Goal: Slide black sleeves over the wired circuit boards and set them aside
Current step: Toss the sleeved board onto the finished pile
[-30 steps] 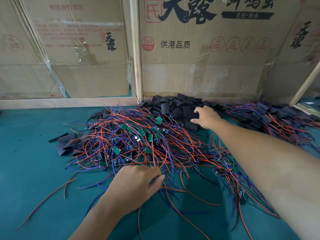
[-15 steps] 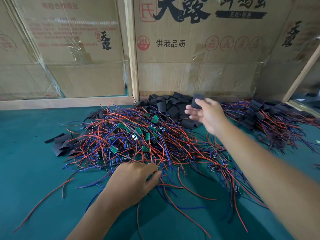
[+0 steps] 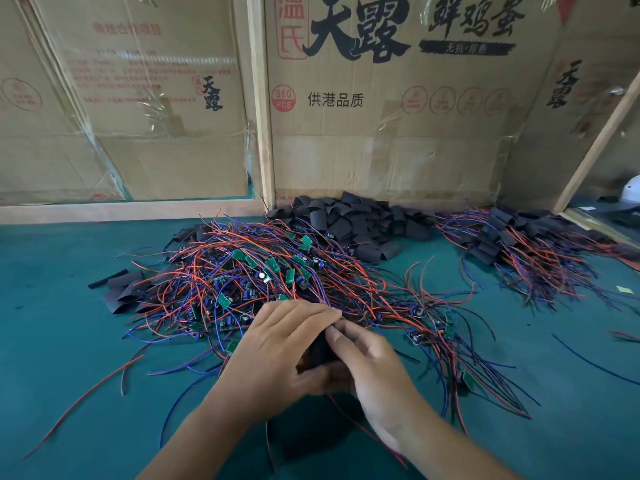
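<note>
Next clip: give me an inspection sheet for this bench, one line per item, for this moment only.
Surface: green mat, mostly covered at centre.
Job's things: tangled pile of wired boards; loose black sleeves by the cardboard; sleeved boards heaped at right.
Clutter: flat black strips at left.
Hands: left hand and right hand together on one black sleeve.
Cables: red and blue wires, loose ends trailing over the mat.
Surroundings: cardboard boxes behind, wooden post.

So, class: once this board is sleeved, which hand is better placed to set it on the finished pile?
Probably the right hand: the finished pile lies on that side. The left hand sits by the unsleeved heap, ready to pick the next board.
</note>
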Demonstrator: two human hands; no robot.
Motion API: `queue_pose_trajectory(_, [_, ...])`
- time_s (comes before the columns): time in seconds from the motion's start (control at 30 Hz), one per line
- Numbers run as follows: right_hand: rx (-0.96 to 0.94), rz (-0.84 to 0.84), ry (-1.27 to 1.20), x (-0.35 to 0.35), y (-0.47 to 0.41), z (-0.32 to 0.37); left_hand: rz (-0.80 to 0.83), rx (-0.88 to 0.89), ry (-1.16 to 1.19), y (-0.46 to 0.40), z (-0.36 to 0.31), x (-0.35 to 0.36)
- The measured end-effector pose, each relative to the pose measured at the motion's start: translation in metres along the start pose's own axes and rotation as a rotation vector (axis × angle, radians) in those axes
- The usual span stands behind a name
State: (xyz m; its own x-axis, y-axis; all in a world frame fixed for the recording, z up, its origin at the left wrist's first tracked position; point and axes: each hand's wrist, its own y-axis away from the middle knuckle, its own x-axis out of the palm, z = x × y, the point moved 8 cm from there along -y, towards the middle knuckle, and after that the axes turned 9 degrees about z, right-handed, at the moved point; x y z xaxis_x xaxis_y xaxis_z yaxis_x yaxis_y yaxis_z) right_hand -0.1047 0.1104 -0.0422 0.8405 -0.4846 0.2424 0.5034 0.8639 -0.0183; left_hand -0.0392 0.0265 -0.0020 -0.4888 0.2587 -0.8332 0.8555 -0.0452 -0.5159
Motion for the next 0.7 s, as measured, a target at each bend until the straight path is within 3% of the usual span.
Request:
queue_pose_trajectory(0.1, [0.098,0.128,-0.248,0.006,-0.002,-0.007,0.004,-0.051,0.096,0.000,0.001,-0.002])
queue_pose_trajectory(0.23, [0.180,0.338,-0.401,0.014,-0.003,-0.010,0.044,-0.083,0.224,0.000,0.003,0.000])
queue_pose_trajectory(0.53, [0.192,0.360,-0.481,0.005,-0.010,-0.019,0.107,-0.089,0.181,0.002,0.024,0.002])
queue_pose_trajectory(0.6, [0.168,0.317,-0.467,-0.004,-0.013,-0.015,0.152,-0.160,0.134,0.007,0.046,-0.003])
queue_pose_trajectory(0.7, [0.132,0.222,-0.450,-0.019,-0.015,-0.008,0.096,-0.325,0.003,0.014,0.080,-0.023])
